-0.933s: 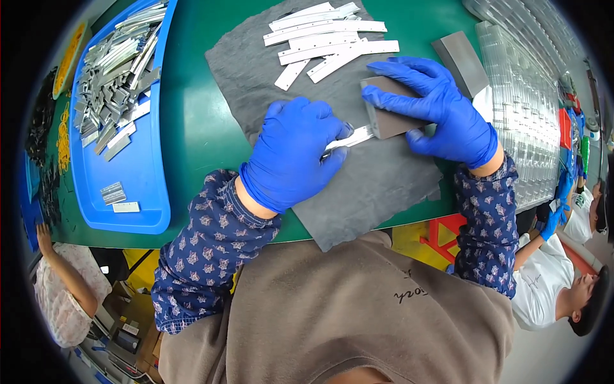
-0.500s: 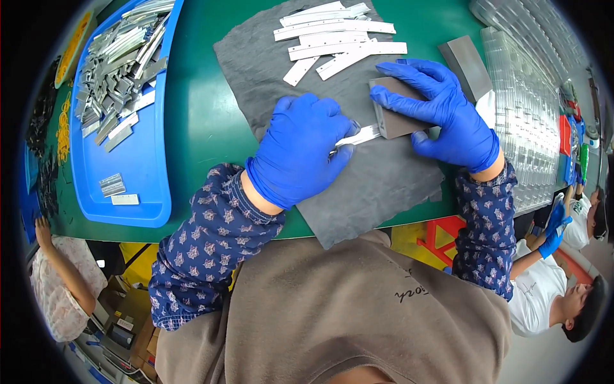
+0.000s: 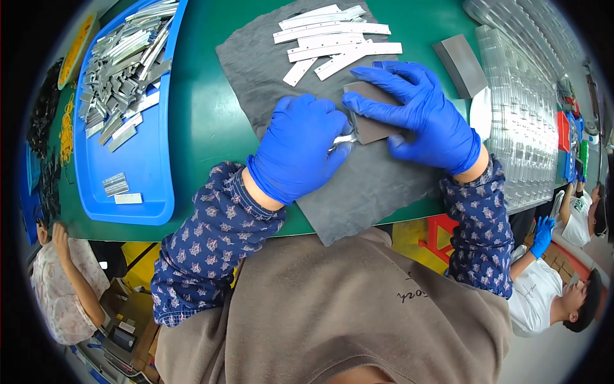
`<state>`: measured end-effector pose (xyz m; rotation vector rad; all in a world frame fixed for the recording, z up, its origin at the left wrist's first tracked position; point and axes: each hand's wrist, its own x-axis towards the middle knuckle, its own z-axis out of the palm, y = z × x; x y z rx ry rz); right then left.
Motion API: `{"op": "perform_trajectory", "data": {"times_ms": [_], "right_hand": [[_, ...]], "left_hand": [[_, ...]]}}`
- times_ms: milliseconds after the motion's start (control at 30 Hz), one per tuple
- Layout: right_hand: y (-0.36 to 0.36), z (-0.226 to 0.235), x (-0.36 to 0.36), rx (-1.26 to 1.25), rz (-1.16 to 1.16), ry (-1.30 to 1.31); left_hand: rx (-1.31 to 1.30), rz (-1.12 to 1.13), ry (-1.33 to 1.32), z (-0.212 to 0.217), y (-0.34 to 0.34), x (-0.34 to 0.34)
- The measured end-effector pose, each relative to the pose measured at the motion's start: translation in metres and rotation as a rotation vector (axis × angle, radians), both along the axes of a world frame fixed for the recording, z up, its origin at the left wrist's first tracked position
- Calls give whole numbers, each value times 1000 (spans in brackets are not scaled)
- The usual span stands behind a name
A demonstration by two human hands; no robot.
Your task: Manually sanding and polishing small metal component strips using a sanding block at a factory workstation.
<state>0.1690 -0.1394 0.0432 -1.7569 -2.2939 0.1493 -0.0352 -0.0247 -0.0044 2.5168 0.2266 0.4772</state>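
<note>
My blue-gloved left hand [image 3: 297, 147] pinches the end of a thin silvery metal strip [image 3: 346, 139], most of which is hidden by the fingers and the block. In my gloved right hand [image 3: 425, 121] is a grey-brown rectangular block, likely a sanding block [image 3: 374, 130], gripped by its sides and lying over the strip close to the left fingertips. Both hands work above a dark grey cloth [image 3: 377, 185] on the green table. Just beyond them on the cloth lies a loose pile of white-silver strips with small holes [image 3: 342, 40].
At the left, a blue tray [image 3: 167, 160] holds many metal pieces [image 3: 128, 70]. A second grey block [image 3: 462, 66] and stacked clear plastic trays [image 3: 518, 121] stand at the right. Yellow ties [image 3: 66, 134] lie at the far left. Co-workers are at both sides.
My right hand has slid the block leftward along the strip, close to my left fingers. The left hand keeps its hold in nearly the same place.
</note>
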Motion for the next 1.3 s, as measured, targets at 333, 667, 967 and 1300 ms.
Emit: {"op": "perform_trajectory", "data": {"times_ms": [333, 667, 967, 1300], "right_hand": [[-7, 0, -1, 33, -35, -69], [-9, -3, -5, 40, -46, -62], [-25, 5, 11, 24, -123, -158], [-12, -8, 1, 69, -50, -25]], "left_hand": [[-18, -16, -1, -1, 1, 3], [-34, -10, -24, -2, 1, 3], [-57, -16, -40, 0, 3, 3], [-87, -31, -36, -3, 3, 3]]}}
